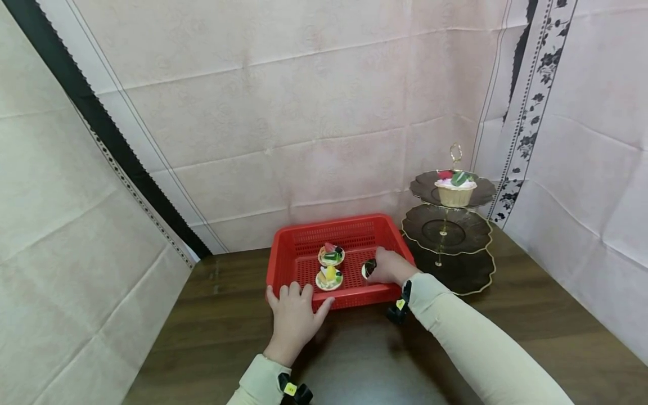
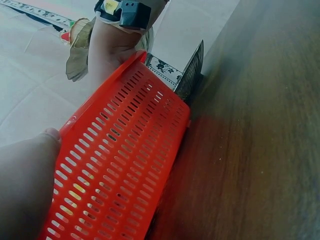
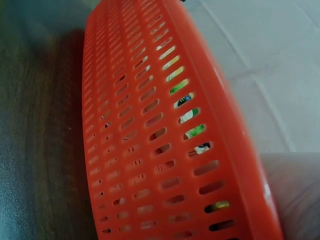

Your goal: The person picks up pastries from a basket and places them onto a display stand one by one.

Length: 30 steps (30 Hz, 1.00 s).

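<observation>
A red plastic basket [image 1: 331, 225] with slotted sides stands on the table, two toy cupcakes inside near its middle. One cupcake [image 1: 331, 255] has red and green toppings; the other cupcake [image 1: 329, 278] in front bears a yellow piece. My left hand [image 1: 293, 318] holds the basket's front left rim, its thumb spread toward the middle. Reaching over the front right rim, my right hand [image 1: 392, 266] grips a third cupcake [image 1: 371, 268] with a dark topping, mostly covered by the fingers. In the right wrist view the basket wall [image 3: 150, 120] hides the fingers.
A three-tier stand [image 1: 442, 230] with dark, gold-edged scalloped plates is right of the basket, close to my right forearm. On its top plate sits a cupcake [image 1: 455, 191] with red and green toppings. Pale cloth [image 1: 314, 112] hangs behind the brown wooden table [image 1: 228, 320].
</observation>
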Available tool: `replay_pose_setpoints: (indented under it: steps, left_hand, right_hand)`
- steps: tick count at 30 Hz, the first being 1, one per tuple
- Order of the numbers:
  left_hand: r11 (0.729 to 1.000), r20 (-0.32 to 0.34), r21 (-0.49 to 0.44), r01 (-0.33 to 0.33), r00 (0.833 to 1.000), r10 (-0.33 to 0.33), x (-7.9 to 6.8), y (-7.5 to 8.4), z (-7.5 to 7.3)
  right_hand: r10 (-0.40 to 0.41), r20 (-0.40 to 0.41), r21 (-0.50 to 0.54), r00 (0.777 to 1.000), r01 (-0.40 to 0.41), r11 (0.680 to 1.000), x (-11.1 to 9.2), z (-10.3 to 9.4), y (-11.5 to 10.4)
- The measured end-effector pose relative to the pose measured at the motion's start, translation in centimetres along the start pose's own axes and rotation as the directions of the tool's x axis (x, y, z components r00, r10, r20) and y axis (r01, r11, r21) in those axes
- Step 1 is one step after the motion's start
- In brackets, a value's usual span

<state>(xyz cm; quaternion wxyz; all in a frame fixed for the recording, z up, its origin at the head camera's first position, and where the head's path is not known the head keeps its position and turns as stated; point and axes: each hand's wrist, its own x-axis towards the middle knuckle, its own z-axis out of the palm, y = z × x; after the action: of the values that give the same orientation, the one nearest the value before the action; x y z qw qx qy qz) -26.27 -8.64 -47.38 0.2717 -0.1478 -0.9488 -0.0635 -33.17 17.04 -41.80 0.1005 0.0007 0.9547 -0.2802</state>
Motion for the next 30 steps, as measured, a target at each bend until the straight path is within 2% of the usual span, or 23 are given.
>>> replay_pose_setpoints:
  steps: [8, 15, 24, 30]
  left_hand:
    - [1.000, -0.028, 0.011, -0.014, 1.000, 0.014, 0.0, -0.1, 0.1]
    - [1.000, -0.023, -0.004, -0.018, 1.000, 0.018, 0.0, -0.1, 0.0]
    - [1.000, -0.032, -0.004, -0.021, 0.999, 0.021, -0.1, 0.0, 0.0]
    - [1.000, -0.028, -0.005, -0.017, 0.999, 0.016, -0.1, -0.1, 0.1]
  right_hand:
    - [-0.093, -0.143, 0.003, 0.985, 0.094, 0.996, -1.5, -0.6, -0.5]
    - [-0.135, -0.232, 0.087, 0.963, 0.159, 0.983, -2.3, -1.6, -0.3]
    - [-0.196, -0.285, 0.208, 0.938, 0.260, 0.943, -3.2, -3.6, 0.5]
    - [-0.183, -0.329, 0.191, 0.926, 0.256, 0.948, -4.6, -5.3, 0.9]
